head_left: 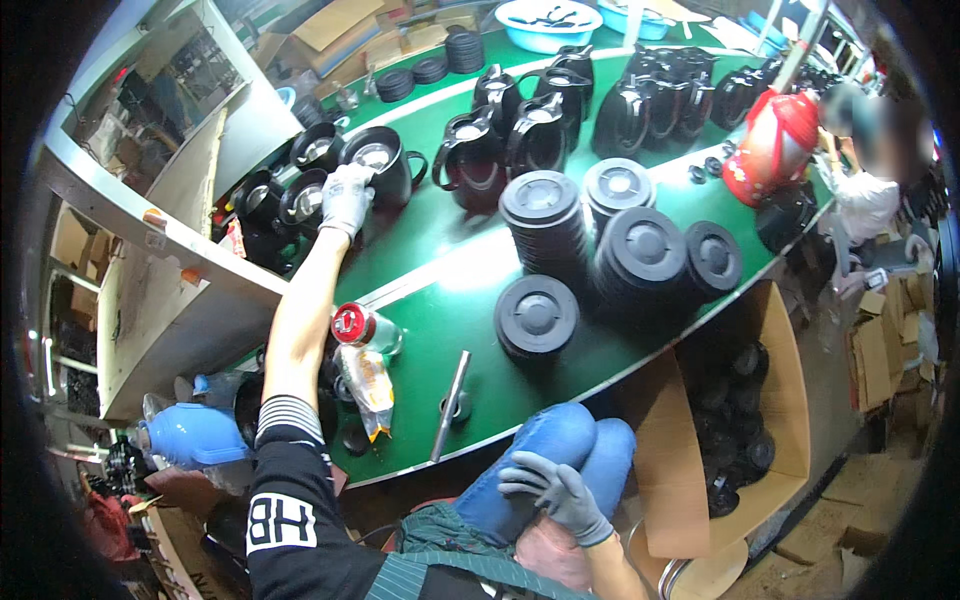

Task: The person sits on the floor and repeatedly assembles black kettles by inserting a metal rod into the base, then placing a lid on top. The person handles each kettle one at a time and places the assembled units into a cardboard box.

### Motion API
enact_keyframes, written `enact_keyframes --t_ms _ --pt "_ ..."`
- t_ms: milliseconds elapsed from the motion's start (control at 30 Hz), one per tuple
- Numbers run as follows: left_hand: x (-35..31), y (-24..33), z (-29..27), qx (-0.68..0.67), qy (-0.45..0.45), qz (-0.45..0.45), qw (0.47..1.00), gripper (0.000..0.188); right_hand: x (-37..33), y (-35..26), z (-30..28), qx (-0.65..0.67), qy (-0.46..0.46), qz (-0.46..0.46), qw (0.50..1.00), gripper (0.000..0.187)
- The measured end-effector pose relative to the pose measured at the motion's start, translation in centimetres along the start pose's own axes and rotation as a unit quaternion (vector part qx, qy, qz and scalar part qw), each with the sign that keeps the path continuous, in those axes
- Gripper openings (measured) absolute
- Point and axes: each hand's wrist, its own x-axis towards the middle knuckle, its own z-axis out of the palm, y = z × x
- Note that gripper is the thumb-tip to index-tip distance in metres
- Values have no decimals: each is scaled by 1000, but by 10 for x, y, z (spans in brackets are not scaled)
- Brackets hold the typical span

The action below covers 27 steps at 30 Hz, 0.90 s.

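Matt, knitted-looking grey cloth is worn on the left hand (347,202) and the right hand (565,502). Glossy black walls are shown by the pot (397,180) just beside the left fingers (356,178), and its inside (374,156) is lined with shiny metal. Rightward of those fingers, a smooth, glossy green surface is borne by the tabletop (450,325), and satin-matt plastic by the black lids (537,316). Right of the right fingers (522,476), dull brown cardboard is seen in the box (786,400).

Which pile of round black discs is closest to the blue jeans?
The stack of round black discs lowest in view; every other stack stands farther from the blue denim jeans.
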Motion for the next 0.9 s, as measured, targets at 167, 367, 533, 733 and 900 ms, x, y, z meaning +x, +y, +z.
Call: enact_keyframes --t_ms 167,367,533,733,900 --pt "-27 59 -87 -82 6 -26 996 36 -4 -11 29 -155 -2 -93 983 59" --pt "-110 122 -275 -146 63 89 983 37 25 -84 101 -552 -5 -335 764 54" --pt "-174 164 -354 -197 52 174 963 35 41 -115 181 -731 32 -540 416 90" --pt "-196 188 -340 -268 66 263 925 33 38 -103 190 -763 54 -528 369 55" --pt "-212 204 -304 -319 105 279 900 45 26 -88 164 -748 113 -517 401 36"
